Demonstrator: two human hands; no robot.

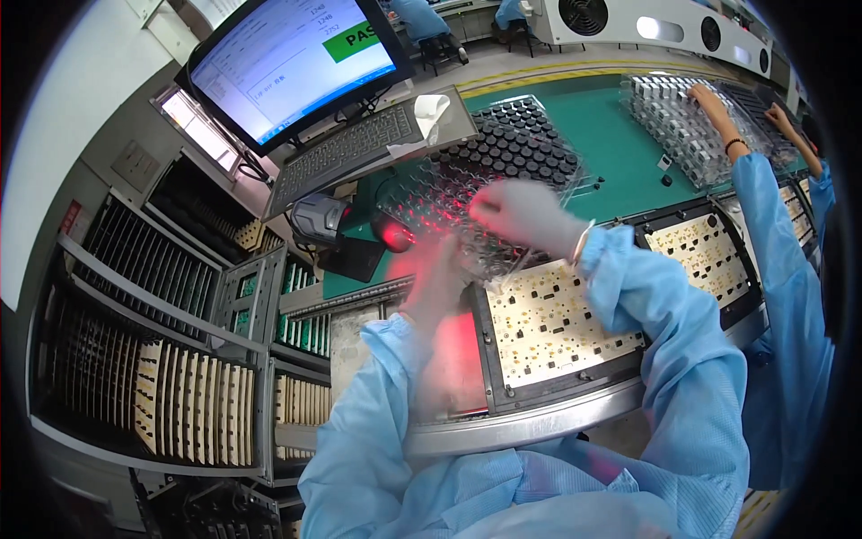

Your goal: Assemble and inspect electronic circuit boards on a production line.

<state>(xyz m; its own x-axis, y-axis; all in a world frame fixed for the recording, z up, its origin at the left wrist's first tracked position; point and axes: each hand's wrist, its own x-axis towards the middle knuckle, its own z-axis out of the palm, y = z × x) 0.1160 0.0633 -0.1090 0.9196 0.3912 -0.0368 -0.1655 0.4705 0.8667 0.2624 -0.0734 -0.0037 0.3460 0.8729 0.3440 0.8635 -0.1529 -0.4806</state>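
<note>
My right hand (530, 216), in a pale glove, is over a clear plastic tray (489, 256) at the middle of the bench. Its fingers are curled together, and whatever they hold is hidden. The tray has many pockets, with black round parts (530, 135) filling its far portion. My left hand (435, 278), also gloved, is at the tray's near left edge, smeared by motion. Red light falls on that hand and across the tray. A circuit board panel (557, 332) in a black frame lies below my right forearm.
Left of the tray are a grey scanner-like device (319, 218), a keyboard (350, 153) and a monitor (296, 67). Racks of boards (193, 404) stand at lower left. At right, a co-worker's hand (709, 101) touches another clear tray (669, 135); a second framed panel (705, 256) lies nearby.
</note>
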